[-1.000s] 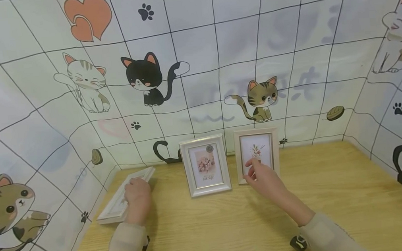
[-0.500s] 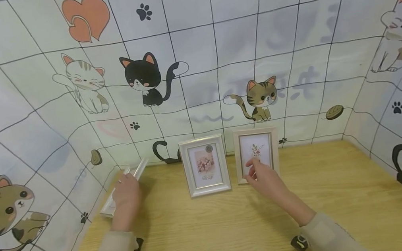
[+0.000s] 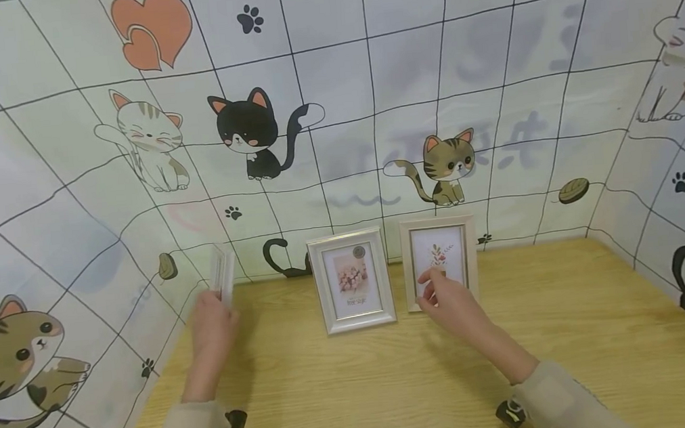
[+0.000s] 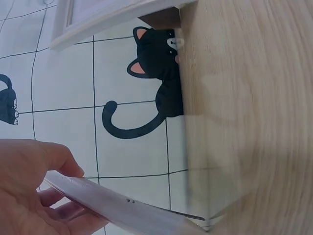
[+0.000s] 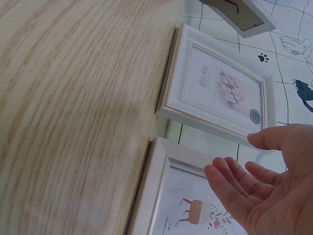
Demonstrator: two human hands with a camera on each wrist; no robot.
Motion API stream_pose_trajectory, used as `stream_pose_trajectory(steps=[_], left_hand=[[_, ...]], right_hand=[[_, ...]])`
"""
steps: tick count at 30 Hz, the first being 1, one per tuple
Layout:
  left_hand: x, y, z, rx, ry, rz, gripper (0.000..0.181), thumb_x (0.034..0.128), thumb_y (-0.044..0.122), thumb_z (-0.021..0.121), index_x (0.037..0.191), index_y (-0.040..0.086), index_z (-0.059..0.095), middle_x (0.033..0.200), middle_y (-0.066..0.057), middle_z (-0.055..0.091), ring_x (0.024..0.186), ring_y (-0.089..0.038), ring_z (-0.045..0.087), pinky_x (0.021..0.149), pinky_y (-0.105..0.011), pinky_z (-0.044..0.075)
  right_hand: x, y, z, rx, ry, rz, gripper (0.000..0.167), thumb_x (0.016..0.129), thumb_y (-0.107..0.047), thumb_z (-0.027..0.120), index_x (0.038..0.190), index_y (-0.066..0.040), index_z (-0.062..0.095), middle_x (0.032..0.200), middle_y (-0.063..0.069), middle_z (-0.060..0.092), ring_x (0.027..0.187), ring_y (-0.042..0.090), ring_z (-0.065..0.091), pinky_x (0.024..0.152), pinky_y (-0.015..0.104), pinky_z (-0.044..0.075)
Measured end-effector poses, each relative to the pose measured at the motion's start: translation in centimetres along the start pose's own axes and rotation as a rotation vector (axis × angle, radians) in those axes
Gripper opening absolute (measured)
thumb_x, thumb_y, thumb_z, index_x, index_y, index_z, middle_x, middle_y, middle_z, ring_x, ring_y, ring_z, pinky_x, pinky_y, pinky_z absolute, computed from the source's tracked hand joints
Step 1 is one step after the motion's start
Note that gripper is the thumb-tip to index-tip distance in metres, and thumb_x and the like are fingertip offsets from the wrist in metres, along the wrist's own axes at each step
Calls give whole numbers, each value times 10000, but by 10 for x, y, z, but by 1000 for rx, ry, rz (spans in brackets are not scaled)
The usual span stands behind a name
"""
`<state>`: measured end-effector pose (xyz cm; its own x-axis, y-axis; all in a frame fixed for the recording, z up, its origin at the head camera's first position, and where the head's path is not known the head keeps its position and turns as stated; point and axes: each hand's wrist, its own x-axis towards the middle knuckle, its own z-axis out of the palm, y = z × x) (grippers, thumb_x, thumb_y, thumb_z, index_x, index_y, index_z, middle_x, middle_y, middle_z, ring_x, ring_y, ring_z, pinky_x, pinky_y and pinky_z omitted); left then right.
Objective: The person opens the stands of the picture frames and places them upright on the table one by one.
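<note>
Near the left wall, my left hand (image 3: 212,327) grips a white picture frame (image 3: 223,268) by its edge and holds it upright, nearly edge-on to the head view. The left wrist view has the thumb on one side of this frame (image 4: 122,200) and fingers on the other. Its brownish back shows at the top of the right wrist view. My right hand (image 3: 454,306) hovers with loosely bent fingers before a beige picture frame (image 3: 409,266), holding nothing; the hand hides part of its plant print. Between the hands a silver-white picture frame (image 3: 351,284) with a flower print leans back.
A wooden table (image 3: 358,389) carries the frames. Behind it rises a wall (image 3: 342,71) covered in grid-and-cat print, with similar side walls at left and right. The silver-white and beige frames stand side by side near the back wall, a narrow gap between them.
My left hand has raised the white frame from lying low and slanted to upright, shifting it back and turning it edge-on. The right hand and the other two frames have stayed put.
</note>
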<state>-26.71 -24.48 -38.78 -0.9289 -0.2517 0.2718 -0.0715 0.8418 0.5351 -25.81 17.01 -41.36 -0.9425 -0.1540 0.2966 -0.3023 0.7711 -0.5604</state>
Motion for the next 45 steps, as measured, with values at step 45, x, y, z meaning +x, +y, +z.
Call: stream_pose_trajectory(steps=[45], left_hand=[[-48,-5,44,-538,-145,159,454,800,-106,634,1217,-89,455,1171,-246,527,1071,-340,561,854,-384,614]], right_hand=[[17,-85,43,85,-168,-233,296,924,-172,692,1175,-52,591,960,43,687,858,166,677,723,260,569]])
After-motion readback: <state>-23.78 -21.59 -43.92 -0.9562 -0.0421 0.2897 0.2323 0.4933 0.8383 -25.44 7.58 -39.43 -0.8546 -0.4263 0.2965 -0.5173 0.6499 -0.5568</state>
